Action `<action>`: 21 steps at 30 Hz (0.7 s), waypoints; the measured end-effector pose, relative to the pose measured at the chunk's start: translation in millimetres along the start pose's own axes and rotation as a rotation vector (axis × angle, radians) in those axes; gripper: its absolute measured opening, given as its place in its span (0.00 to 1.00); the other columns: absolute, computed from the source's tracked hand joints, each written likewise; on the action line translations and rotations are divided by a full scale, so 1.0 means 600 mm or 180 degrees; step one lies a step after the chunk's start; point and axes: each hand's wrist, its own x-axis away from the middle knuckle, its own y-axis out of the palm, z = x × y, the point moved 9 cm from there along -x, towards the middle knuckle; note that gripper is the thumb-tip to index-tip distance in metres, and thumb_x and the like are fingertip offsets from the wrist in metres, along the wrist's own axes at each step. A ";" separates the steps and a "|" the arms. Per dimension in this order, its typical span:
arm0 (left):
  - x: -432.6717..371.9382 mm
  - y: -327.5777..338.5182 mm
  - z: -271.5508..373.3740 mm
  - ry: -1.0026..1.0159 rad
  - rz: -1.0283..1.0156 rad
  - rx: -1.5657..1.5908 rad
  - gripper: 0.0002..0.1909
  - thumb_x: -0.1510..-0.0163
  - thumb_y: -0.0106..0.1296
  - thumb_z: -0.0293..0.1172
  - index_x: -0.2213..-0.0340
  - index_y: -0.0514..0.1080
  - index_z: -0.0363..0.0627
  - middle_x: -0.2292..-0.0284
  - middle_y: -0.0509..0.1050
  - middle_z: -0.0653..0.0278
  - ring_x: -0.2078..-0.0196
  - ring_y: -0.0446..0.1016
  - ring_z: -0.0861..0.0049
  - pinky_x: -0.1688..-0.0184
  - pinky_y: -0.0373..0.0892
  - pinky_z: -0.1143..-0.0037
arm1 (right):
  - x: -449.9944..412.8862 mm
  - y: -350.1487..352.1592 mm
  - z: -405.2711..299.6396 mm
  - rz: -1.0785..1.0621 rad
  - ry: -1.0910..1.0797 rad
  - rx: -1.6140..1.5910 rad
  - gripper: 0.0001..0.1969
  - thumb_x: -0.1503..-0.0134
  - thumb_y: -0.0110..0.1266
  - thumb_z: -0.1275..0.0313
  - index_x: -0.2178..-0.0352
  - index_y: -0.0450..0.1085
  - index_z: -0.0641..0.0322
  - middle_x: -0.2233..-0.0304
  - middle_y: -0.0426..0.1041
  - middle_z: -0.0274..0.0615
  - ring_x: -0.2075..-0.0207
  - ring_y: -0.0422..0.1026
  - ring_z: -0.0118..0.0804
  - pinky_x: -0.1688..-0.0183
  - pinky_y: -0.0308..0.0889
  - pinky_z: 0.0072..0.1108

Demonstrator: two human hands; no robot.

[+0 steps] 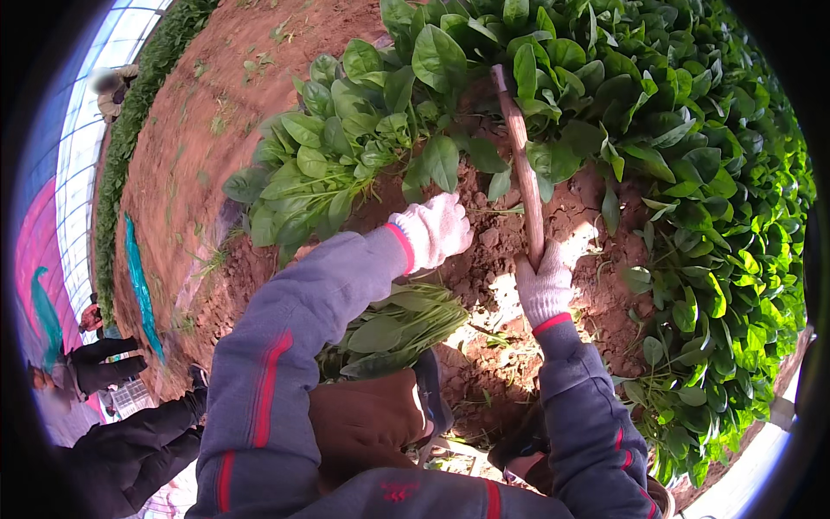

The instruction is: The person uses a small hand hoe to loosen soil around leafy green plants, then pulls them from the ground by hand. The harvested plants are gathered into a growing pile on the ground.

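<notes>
My right hand (545,285), in a pale knitted glove with a red cuff, grips the near end of a wooden tool handle (522,162). The handle's far end reaches in among leafy green plants that look like spinach (441,58), and leaves hide whatever it carries there. My left hand (433,233), gloved the same way, is curled into a fist just above the loose soil (486,250). Nothing shows in its fingers, though their undersides are hidden. A bunch of cut greens (405,324) lies below my left wrist, stems towards the right. More greens (318,175) lie heaped beyond that hand.
A dense stand of the crop (707,162) fills the right side. Bare reddish ground (214,130) stretches left, with a teal plastic strip (141,285) on it. People in dark trousers (130,447) are at the lower left; another person (111,94) is by the far row.
</notes>
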 end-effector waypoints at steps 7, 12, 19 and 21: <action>-0.117 -0.035 -0.045 0.0215 -0.0149 -0.0254 0.11 0.52 0.55 0.41 0.68 0.77 0.51 0.70 0.77 0.70 0.59 0.75 0.70 0.42 0.61 0.62 | -0.082 -0.025 -0.003 0.0588 -0.0108 0.0337 0.15 0.46 0.63 0.64 0.64 0.66 0.59 0.72 0.77 0.53 0.71 0.77 0.58 0.67 0.71 0.40; -0.164 -0.077 -0.209 -0.1503 -0.0602 -0.0009 0.09 0.44 0.52 0.37 0.65 0.80 0.54 0.67 0.81 0.67 0.56 0.79 0.69 0.34 0.53 0.59 | -0.073 -0.017 0.022 0.0583 -0.0046 0.0049 0.17 0.45 0.64 0.63 0.65 0.65 0.59 0.73 0.76 0.52 0.72 0.77 0.57 0.68 0.71 0.40; -0.064 0.022 -0.361 -0.2585 -0.1268 -0.1088 0.25 0.38 0.45 0.37 0.40 0.67 0.48 0.54 0.74 0.60 0.41 0.68 0.64 0.29 0.45 0.53 | -0.008 0.033 0.048 0.0114 -0.0088 -0.0238 0.16 0.44 0.64 0.66 0.62 0.66 0.64 0.78 0.73 0.46 0.80 0.71 0.35 0.73 0.70 0.30; -0.039 0.048 -0.367 -0.2446 -0.1029 -0.1084 0.26 0.37 0.41 0.35 0.38 0.65 0.48 0.54 0.74 0.62 0.43 0.70 0.64 0.29 0.43 0.50 | -0.009 0.049 0.046 -0.0092 -0.0055 -0.0185 0.16 0.44 0.64 0.66 0.64 0.65 0.64 0.79 0.72 0.47 0.81 0.71 0.38 0.73 0.69 0.31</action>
